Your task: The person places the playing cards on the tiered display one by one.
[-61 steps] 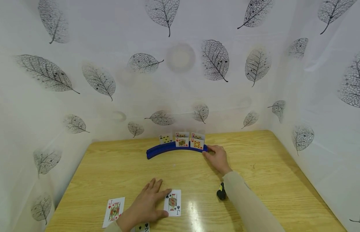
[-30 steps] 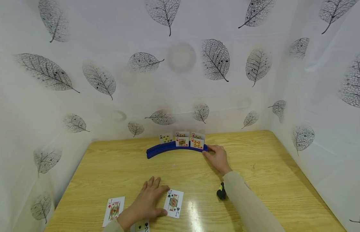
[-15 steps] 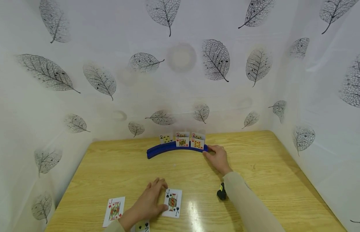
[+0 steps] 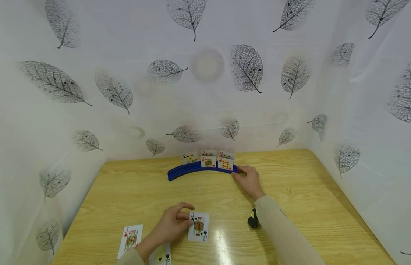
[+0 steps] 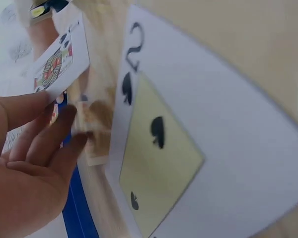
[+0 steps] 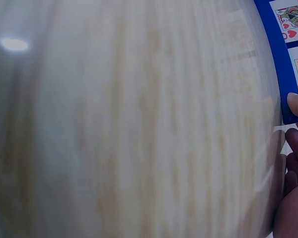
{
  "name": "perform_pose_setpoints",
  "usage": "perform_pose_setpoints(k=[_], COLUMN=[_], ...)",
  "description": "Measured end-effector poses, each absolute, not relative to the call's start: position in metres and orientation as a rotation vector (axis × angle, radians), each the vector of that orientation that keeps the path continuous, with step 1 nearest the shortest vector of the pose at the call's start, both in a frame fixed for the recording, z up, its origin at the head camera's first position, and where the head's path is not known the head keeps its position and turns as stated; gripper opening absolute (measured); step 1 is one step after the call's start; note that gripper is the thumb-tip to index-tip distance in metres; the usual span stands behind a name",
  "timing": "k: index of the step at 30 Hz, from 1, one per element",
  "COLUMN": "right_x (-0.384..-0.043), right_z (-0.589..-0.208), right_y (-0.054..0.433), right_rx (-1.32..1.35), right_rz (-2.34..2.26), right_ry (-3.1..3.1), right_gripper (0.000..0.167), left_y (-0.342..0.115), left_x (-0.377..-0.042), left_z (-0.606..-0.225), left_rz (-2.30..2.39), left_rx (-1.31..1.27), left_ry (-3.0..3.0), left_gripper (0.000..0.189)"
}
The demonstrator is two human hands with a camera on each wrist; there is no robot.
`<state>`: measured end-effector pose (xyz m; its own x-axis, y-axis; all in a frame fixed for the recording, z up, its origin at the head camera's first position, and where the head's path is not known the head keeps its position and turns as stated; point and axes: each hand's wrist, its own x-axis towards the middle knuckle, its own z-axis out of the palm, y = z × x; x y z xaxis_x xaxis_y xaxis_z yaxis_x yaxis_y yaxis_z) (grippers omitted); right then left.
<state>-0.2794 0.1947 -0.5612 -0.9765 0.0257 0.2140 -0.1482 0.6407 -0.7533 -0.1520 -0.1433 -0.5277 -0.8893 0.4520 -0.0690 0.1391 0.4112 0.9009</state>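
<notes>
Pinches jack of spades (image 4: 199, 230) in left hand (image 4: 172, 225) at the near side, right of jack of diamonds (image 4: 130, 240); grips far blue rack (image 4: 183, 170) by its right end with right hand (image 4: 249, 181).

On the lower-centre card (image 4: 200, 227) I read J, spades; lower-left card (image 4: 130, 240), J, diamonds; bottom card (image 4: 161, 254), 2, spades. Mid-frame, the left front card (image 4: 208, 162) says J, hearts, the right front card (image 4: 225, 164) 10, hearts; a back card (image 4: 209, 152), 10.
</notes>
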Motion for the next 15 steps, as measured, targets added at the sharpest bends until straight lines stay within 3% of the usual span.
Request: perform_pose_setpoints(k=[15], right_x=[-0.279], right_z=[-0.562], right_y=[0.196], right_rx=[0.103], right_rz=[1.270], right_ry=[-2.655], right_gripper=[0.045], left_y=[-0.148], left_x=[-0.181], left_z=[-0.518], left_rz=[1.722], left_rx=[0.187], left_ry=[2.446], left_gripper=[0.025])
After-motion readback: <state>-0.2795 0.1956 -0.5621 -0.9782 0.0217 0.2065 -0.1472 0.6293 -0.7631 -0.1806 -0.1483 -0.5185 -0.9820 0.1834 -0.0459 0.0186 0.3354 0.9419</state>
